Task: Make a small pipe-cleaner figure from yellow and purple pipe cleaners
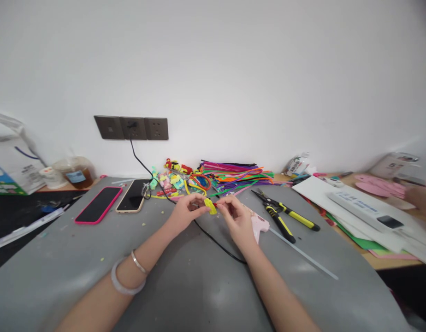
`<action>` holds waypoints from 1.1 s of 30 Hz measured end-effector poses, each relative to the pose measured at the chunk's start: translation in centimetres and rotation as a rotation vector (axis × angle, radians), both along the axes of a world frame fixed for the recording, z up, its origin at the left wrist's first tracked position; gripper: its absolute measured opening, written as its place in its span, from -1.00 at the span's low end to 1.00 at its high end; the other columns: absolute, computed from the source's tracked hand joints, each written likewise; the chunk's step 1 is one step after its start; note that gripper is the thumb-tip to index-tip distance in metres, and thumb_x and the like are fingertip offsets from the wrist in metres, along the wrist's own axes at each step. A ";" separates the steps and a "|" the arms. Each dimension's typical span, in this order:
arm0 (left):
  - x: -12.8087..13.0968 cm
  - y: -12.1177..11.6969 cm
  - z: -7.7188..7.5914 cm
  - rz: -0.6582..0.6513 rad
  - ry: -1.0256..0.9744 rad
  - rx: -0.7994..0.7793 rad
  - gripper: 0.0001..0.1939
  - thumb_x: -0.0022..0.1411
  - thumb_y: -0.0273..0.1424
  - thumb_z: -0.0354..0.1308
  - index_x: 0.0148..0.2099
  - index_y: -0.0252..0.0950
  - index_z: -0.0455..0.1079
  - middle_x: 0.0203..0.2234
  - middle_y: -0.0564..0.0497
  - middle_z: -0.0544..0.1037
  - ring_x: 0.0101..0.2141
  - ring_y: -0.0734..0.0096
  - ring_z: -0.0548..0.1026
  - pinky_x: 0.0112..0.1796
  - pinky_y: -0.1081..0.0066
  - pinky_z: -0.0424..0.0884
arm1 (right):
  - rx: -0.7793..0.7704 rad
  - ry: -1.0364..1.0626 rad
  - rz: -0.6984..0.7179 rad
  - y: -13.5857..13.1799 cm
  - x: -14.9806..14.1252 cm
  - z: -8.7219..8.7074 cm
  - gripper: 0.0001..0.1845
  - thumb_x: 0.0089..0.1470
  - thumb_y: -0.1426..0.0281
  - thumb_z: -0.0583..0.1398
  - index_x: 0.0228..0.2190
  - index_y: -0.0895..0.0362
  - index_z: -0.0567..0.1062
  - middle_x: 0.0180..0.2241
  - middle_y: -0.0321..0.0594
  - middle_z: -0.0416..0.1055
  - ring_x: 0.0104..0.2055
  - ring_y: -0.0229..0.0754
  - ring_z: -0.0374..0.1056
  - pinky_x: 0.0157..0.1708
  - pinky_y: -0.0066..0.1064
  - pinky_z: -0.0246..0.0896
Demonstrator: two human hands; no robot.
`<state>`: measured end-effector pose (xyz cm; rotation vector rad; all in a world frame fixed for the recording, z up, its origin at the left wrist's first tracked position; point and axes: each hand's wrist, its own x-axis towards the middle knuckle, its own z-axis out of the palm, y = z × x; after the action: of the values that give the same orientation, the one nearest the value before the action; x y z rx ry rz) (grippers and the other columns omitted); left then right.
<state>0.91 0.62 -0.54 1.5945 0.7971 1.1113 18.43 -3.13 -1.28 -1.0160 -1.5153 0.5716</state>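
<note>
My left hand [186,213] pinches a small bright yellow fuzzy piece [210,206], which looks like bent pipe cleaner, between thumb and fingertips. From the other side, my right hand [238,220] closes its thumb and fingers on a small red piece [215,204] touching the yellow one; my fingers cover most of it. Both hands are just above the grey table [185,286]. Partly hidden behind my right wrist lies a pale pink glue gun [259,224], with a long translucent glue stick [304,254] sticking out of its back.
Beyond my hands lie a bundle of coloured pipe cleaners [237,175] and small colourful figures [174,177]. Yellow-black pliers [282,212] rest at right, two phones [99,206] at left. A black cable [213,237] crosses the table from the wall socket [133,128]. Another person's hand [420,200] shows far right.
</note>
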 end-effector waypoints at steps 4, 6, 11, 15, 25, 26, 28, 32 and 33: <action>0.0 0.1 -0.1 -0.003 -0.034 -0.019 -0.61 0.01 -0.14 0.38 -0.22 -0.31 0.49 -0.37 -0.03 0.61 -0.32 0.32 0.55 -0.23 0.35 0.46 | 0.054 -0.014 0.018 -0.1 0.0 0.1 -0.91 0.18 0.36 0.18 -0.34 0.07 0.49 -0.46 -0.29 0.32 -0.43 -0.20 0.20 -0.41 -0.37 0.09; 0.0 0.1 -0.2 -0.008 -0.047 -0.025 -0.60 0.02 -0.13 0.37 -0.20 -0.32 0.50 -0.35 -0.04 0.62 -0.31 0.31 0.56 -0.21 0.34 0.47 | 0.084 -0.018 0.023 -0.1 -0.1 0.2 -0.92 0.17 0.40 0.18 -0.33 0.07 0.50 -0.46 -0.29 0.32 -0.43 -0.21 0.20 -0.42 -0.37 0.09; 0.0 0.0 -0.1 -0.029 -0.056 -0.040 -0.59 0.02 -0.13 0.37 -0.18 -0.32 0.51 -0.34 -0.04 0.63 -0.31 0.31 0.56 -0.20 0.33 0.47 | 0.124 -0.052 0.024 0.0 -0.1 0.3 -0.92 0.16 0.41 0.19 -0.33 0.07 0.53 -0.45 -0.28 0.35 -0.44 -0.20 0.19 -0.43 -0.36 0.08; -0.1 -0.1 0.0 -0.033 -0.042 -0.041 -0.59 0.04 -0.12 0.36 -0.17 -0.32 0.52 -0.33 -0.05 0.64 -0.30 0.30 0.56 -0.19 0.34 0.46 | 0.126 -0.059 0.012 -0.1 -0.1 0.2 -0.91 0.16 0.37 0.20 -0.33 0.06 0.54 -0.47 -0.27 0.35 -0.45 -0.19 0.20 -0.44 -0.35 0.09; 0.0 -0.3 0.4 -0.023 -0.070 -0.062 -0.61 0.01 -0.14 0.38 -0.21 -0.32 0.53 -0.38 -0.01 0.62 -0.35 0.35 0.54 -0.22 0.38 0.44 | 0.123 -0.057 0.038 -0.2 -0.2 0.6 -0.91 0.16 0.37 0.20 -0.31 0.06 0.54 -0.47 -0.28 0.34 -0.46 -0.20 0.19 -0.46 -0.36 0.08; 0.0 -0.3 0.4 -0.020 -0.073 -0.067 -0.62 0.01 -0.15 0.38 -0.22 -0.32 0.52 -0.38 -0.01 0.61 -0.35 0.36 0.54 -0.23 0.38 0.44 | 0.128 -0.058 0.041 -0.2 -0.2 0.6 -0.91 0.16 0.39 0.20 -0.31 0.06 0.54 -0.47 -0.28 0.33 -0.46 -0.20 0.19 -0.46 -0.36 0.08; 0.0 -0.3 0.5 -0.011 -0.072 -0.074 -0.63 0.00 -0.15 0.39 -0.25 -0.33 0.51 -0.40 0.00 0.60 -0.37 0.37 0.53 -0.25 0.40 0.44 | 0.137 -0.067 0.040 -0.2 -0.1 0.5 -0.91 0.16 0.41 0.20 -0.30 0.07 0.54 -0.47 -0.28 0.33 -0.46 -0.21 0.19 -0.45 -0.36 0.07; 0.0 -0.4 0.5 0.005 -0.081 -0.082 -0.64 -0.02 -0.17 0.41 -0.30 -0.32 0.47 -0.44 0.04 0.57 -0.39 0.42 0.51 -0.27 0.42 0.43 | 0.158 -0.072 0.009 -0.3 0.0 0.4 -0.89 0.18 0.42 0.19 -0.29 0.06 0.54 -0.47 -0.28 0.34 -0.45 -0.21 0.20 -0.45 -0.36 0.08; 0.0 -0.4 0.4 0.007 -0.085 -0.086 -0.64 -0.02 -0.17 0.41 -0.30 -0.32 0.46 -0.44 0.04 0.56 -0.40 0.43 0.50 -0.27 0.43 0.43 | 0.165 -0.066 0.002 -0.3 0.0 0.4 -0.89 0.18 0.43 0.18 -0.29 0.06 0.54 -0.48 -0.29 0.34 -0.45 -0.21 0.20 -0.45 -0.36 0.08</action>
<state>0.95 0.26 -0.09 1.4648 0.7838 1.1273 18.39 -3.43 -0.87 -0.9138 -1.5941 0.4105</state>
